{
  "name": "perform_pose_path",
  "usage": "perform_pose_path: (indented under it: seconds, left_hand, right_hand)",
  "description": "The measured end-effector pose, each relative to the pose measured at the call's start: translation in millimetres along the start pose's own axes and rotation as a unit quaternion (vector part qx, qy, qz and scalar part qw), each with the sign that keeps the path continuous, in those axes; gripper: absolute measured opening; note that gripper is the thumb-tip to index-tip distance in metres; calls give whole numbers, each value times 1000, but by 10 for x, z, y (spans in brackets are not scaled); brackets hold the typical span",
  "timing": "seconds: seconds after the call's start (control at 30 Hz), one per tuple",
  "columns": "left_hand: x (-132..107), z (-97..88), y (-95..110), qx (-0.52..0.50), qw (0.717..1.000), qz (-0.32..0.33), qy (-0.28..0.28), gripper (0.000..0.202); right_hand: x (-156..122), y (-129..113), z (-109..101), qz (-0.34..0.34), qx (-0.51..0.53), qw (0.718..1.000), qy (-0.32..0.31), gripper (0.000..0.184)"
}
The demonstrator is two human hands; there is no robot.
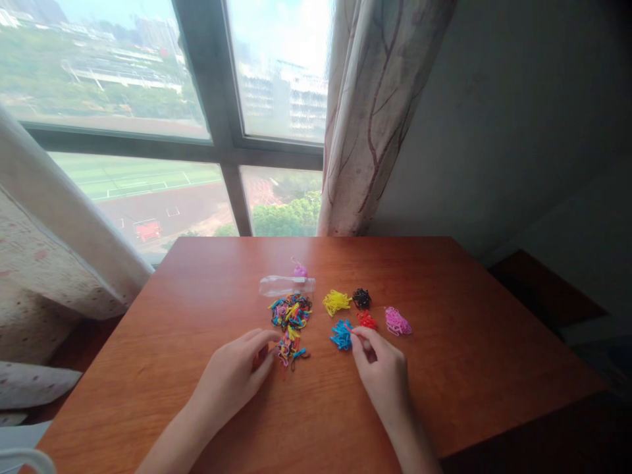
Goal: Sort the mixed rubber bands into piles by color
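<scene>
Small coloured elastic bands lie on the table in heaps. My left hand [241, 368] rests at the left edge of a small mixed pile [290, 345], its thumb and index fingertips a little apart beside the bands. Behind that pile is a larger mixed heap [291, 311]. My right hand [382, 365] pinches what looks like a red elastic band [350, 330], just over the right side of the blue heap [340, 336]. A red heap [367, 320] sits just beyond these fingers. Around it are yellow [336, 302], black [361, 298] and pink [397, 321] heaps.
A clear plastic bottle [281, 286] lies on its side behind the mixed heap, with a pink cap-like piece with a loop [299, 270] behind it. The wooden table [222, 276] ends at the window [276, 197]. Curtains [380, 118] hang on both sides.
</scene>
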State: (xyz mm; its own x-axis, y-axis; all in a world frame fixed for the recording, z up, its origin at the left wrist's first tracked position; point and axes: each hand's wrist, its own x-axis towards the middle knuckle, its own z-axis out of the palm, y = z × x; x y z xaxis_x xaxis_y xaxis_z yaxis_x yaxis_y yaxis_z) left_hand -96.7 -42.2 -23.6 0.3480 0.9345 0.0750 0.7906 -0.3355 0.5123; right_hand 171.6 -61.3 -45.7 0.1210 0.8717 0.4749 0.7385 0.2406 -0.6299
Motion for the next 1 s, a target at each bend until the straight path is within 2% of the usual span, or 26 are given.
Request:
perform_pose_path:
  seconds: [0.1, 0.2, 0.33, 0.5, 0.73, 1.0]
  left_hand:
    - [3, -10, 11, 2, 1000, -4, 2, 25]
    - [0, -14, 19, 7, 1000, -17, -1, 24]
    - [-2, -11, 21, 9, 1000, -25, -9, 23]
    - [4, -10, 14, 10, 1000, -25, -12, 23]
    - [-1, -9, 20, -5, 1000, -24, -15, 21]
    - [-20, -32, 61, -27, 998, 13, -47, 20]
  right_hand:
    - [36, 243, -157, 5, -53, 999, 13, 26]
    - [33, 392, -216, 8, -98, 995, 22, 31]
    - [11, 449, -201, 9, -125, 992, 26, 36]
    - [1, 434, -195, 18, -125, 992, 20, 34]
    - [-8, 208, -141, 0, -64, 998, 5, 25]
    - [-150, -238, 190, -62, 5, 995, -84, 20]
